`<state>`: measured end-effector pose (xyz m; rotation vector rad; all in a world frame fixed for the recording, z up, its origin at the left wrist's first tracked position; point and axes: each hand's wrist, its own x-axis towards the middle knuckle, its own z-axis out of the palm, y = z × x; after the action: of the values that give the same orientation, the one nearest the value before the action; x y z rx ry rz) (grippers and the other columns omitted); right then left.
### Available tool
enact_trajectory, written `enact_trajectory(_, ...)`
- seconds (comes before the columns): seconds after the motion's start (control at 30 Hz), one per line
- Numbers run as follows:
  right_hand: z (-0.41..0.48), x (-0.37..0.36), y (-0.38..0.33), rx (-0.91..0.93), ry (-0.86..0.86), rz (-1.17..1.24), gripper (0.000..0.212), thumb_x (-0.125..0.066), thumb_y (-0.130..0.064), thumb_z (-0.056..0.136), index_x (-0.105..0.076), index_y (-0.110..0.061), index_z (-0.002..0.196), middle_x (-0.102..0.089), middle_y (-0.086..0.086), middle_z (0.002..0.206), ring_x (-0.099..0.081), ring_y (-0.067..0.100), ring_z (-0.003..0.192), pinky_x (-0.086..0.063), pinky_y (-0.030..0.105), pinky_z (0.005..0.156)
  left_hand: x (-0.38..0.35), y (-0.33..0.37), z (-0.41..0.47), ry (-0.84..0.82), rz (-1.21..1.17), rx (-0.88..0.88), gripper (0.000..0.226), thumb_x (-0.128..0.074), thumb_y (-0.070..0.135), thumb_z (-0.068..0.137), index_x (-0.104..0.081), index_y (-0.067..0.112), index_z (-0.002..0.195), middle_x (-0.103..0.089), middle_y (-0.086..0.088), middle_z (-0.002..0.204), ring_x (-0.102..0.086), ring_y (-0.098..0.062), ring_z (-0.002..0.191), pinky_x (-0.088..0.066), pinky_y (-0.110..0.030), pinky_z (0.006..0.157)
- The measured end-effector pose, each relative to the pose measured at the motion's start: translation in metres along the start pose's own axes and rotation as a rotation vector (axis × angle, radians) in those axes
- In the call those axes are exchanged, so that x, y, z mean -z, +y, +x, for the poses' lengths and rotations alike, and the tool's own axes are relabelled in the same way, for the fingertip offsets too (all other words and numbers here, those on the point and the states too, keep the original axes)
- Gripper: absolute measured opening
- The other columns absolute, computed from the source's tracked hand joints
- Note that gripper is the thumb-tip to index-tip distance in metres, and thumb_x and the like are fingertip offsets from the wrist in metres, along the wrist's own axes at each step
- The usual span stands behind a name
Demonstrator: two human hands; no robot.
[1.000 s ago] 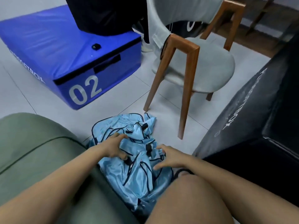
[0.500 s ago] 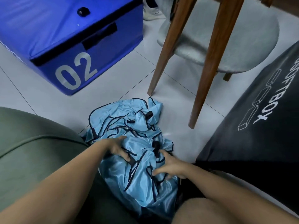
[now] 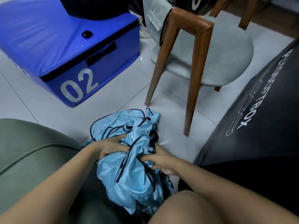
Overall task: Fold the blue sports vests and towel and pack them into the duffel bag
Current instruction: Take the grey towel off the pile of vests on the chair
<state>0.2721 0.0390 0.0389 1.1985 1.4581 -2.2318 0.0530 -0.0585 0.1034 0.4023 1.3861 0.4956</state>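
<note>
A crumpled heap of light blue sports vests (image 3: pixel 129 172) with dark trim lies on the tiled floor between my knees. My left hand (image 3: pixel 110 147) grips a bunch of the shiny fabric at the heap's left side, fingers curled into it. On the right side my right hand (image 3: pixel 160 160) pinches the fabric near a dark strap. A grey towel (image 3: pixel 155 15) hangs over the wooden chair at the top. No duffel bag can be told for sure in this view.
A blue padded box marked 02 (image 3: pixel 77 62) stands at the upper left with a black object on it. A wooden chair with a grey seat (image 3: pixel 207 59) stands behind the heap. A black soft box (image 3: pixel 258 126) fills the right. A green cushion (image 3: pixel 32 159) lies at left.
Both hands have closed on the vest fabric and gathered it toward me. The head view has shifted a little over the same heap.
</note>
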Motion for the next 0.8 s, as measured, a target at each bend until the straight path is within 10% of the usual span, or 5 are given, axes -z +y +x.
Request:
enact_trajectory(0.2,-0.060,-0.012,-0.076,0.263,0.099,-0.108,0.053,-0.089,-0.014,0.083,-0.062,-0.030,0.126,-0.078,-0.004,0.115,-0.077,0.018,0.104,-0.064,0.034,0.078,-0.002,0.054,-0.072,0.075,0.073,-0.197,0.070,-0.089,0.014,0.088,-0.056,0.038,0.144,-0.075,0.000,0.133,-0.073,-0.030,0.120,-0.058,-0.053,0.103)
enact_trajectory(0.47,-0.184,-0.003,-0.188,0.603,0.209,-0.218,0.047,-0.085,-0.003,0.084,-0.064,-0.022,0.123,-0.080,-0.003,0.111,-0.076,0.020,0.109,-0.059,0.044,0.102,-0.039,0.157,-0.181,0.249,0.262,-0.501,0.063,-0.074,0.008,0.096,-0.057,0.047,0.141,-0.078,0.003,0.124,-0.077,-0.023,0.111,-0.062,-0.047,0.098)
enact_trajectory(0.8,-0.319,0.062,-0.310,0.806,0.404,-0.322,0.042,-0.083,-0.004,0.086,-0.065,-0.021,0.119,-0.081,0.000,0.105,-0.078,0.018,0.096,-0.059,0.030,0.077,-0.103,0.309,-0.254,0.156,0.355,-0.836,0.063,-0.068,0.000,0.098,-0.055,0.036,0.147,-0.070,-0.008,0.139,-0.071,-0.028,0.125,-0.058,-0.050,0.104)
